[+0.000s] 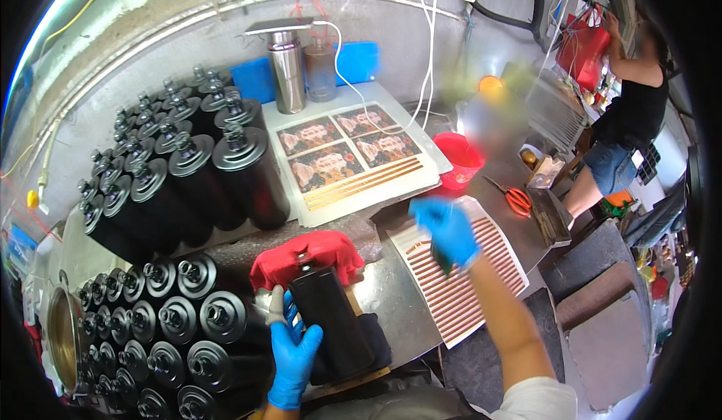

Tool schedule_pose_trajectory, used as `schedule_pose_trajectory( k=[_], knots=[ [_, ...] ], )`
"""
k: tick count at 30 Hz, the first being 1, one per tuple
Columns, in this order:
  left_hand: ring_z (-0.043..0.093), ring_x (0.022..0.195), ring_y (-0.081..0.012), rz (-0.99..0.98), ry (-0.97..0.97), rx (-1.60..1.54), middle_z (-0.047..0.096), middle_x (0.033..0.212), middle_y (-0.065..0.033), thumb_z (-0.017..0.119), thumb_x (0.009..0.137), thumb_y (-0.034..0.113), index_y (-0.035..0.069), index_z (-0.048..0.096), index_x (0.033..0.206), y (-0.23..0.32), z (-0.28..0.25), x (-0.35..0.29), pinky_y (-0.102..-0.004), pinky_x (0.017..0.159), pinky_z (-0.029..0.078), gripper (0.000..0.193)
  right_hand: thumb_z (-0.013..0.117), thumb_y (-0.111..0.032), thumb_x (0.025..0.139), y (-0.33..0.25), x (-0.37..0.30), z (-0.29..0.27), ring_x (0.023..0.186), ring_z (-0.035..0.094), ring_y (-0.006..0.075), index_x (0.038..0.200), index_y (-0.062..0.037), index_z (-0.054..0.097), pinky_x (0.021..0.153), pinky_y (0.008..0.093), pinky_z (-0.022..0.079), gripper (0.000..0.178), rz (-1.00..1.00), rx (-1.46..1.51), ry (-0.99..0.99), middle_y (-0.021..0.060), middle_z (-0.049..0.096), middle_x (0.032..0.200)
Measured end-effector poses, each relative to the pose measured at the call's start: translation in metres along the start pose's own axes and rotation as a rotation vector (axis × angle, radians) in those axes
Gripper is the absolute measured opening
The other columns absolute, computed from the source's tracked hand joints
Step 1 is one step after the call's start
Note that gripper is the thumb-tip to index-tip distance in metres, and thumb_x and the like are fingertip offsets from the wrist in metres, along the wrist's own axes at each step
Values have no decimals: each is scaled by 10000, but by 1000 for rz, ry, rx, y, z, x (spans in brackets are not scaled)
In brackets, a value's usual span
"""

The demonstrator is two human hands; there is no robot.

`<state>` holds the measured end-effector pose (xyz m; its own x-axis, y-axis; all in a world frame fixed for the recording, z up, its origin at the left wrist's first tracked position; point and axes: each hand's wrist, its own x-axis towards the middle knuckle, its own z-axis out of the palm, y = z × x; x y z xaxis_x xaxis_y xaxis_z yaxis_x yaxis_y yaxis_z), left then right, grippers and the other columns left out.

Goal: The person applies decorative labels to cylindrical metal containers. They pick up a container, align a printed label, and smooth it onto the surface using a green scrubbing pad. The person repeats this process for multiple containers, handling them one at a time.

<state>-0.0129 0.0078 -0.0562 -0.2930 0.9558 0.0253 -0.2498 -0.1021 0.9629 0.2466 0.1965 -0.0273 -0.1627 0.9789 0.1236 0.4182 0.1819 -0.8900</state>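
A black cylindrical bottle lies tilted in front of me, its neck toward a bunched red cloth. My left hand, in a blue glove with pale covering on a fingertip, is closed on the bottle's left side, its thumb near the front. My right hand, also blue-gloved and slightly blurred, is over a white sheet of brown-red strips. From its closed fingers a small dark green piece sticks out; its kind is unclear.
Many black bottles stand at the back left; more lie stacked at the near left. Printed sheets, a steel flask, a red bucket and orange-handled scissors surround the work. Another person stands far right.
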Motion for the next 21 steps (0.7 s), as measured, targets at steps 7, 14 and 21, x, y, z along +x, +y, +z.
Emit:
schedule_pose_trajectory(
  k=[7, 14, 21],
  knots=[
    [496, 1100, -220, -340, -62, -214, 490, 1241, -107, 722, 736, 197, 26, 330, 1330, -28, 1, 20, -358, 936, 424, 731, 723, -445, 665, 45, 214, -48, 963, 614, 345, 1007, -30, 664, 828, 395, 490, 541, 367, -815, 22, 206, 634, 1041],
    [498, 1099, -226, -354, -47, -222, 489, 1240, -114, 741, 723, 179, 25, 324, 1321, -28, 2, 20, -362, 942, 423, 745, 808, -431, 580, 68, 248, -40, 934, 637, 330, 1014, 1, 657, 793, 384, 509, 630, 429, -650, -76, 209, 641, 1038],
    [515, 1110, -219, -307, -37, -32, 487, 1243, -141, 667, 790, 13, 2, 296, 1317, -11, 14, 22, -353, 949, 434, 644, 665, -424, 699, 104, 264, -70, 887, 644, 344, 888, -20, 686, 758, 416, 516, 446, 168, -1234, -102, 212, 651, 945]
  ],
)
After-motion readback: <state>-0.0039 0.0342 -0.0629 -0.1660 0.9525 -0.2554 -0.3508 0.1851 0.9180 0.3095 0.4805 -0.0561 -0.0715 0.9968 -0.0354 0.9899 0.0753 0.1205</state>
